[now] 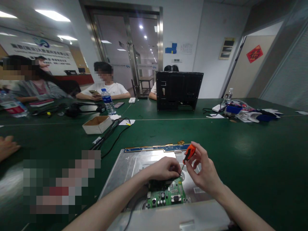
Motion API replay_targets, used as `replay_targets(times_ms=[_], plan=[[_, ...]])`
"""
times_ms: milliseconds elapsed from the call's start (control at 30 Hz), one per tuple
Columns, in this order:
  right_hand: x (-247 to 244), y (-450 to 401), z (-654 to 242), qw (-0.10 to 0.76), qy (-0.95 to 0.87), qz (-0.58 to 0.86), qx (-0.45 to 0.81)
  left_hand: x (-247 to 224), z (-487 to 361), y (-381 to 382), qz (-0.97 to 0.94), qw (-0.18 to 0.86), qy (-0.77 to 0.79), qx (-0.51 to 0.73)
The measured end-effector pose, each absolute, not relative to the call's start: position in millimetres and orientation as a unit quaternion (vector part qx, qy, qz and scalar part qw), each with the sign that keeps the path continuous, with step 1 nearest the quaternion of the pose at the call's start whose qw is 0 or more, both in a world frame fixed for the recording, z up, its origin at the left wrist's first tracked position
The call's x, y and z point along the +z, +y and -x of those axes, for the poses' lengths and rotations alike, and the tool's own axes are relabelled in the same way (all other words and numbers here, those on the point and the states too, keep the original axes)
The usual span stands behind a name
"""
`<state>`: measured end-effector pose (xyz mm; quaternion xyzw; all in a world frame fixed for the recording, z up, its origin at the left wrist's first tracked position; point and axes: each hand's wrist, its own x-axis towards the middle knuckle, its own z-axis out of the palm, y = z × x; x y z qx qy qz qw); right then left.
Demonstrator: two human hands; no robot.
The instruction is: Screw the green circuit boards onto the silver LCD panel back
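An orange and black screwdriver (189,152) is gripped by its handle in my right hand (204,170). Its shaft slants down to the upper edge of a green circuit board (166,195). Right beside the screwdriver's tip, my left hand (165,168) is closed with thumb and fingertips together; whatever they pinch is hidden. The board sits on a silver metal panel (125,170), which looks like the back of a display. Along the panel's far edge runs a narrow blue circuit strip (149,149). My left hand covers part of the green board.
Black cables (113,128) and an open cardboard box (97,125) lie to the left. A black monitor casing (179,91) stands at the back. Gloves and bags (250,112) are heaped at the far right. Two people sit across the green table (252,166), and another hand (8,147) rests at left.
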<state>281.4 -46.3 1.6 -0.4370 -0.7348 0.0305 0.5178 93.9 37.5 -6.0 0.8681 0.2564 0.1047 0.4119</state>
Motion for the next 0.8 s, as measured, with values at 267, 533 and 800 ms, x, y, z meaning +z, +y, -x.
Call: replay_targets(times_ms=[267,533,800], plan=[[3.0,-44.0,-283.2,0.510,-0.748,0.424,-0.008,-2.3,-93.3,35.9,-0.868,0.414,0.252,0.108],[7.0,-48.9,-279.6,0.508,-0.746,0.429,0.039,-2.9,-93.9,35.7,-0.867,0.416,0.253,0.106],[5.8,-47.0,-281.9,0.502,-0.748,0.434,0.033,-5.2,-93.9,36.5,-0.863,0.420,0.256,0.113]])
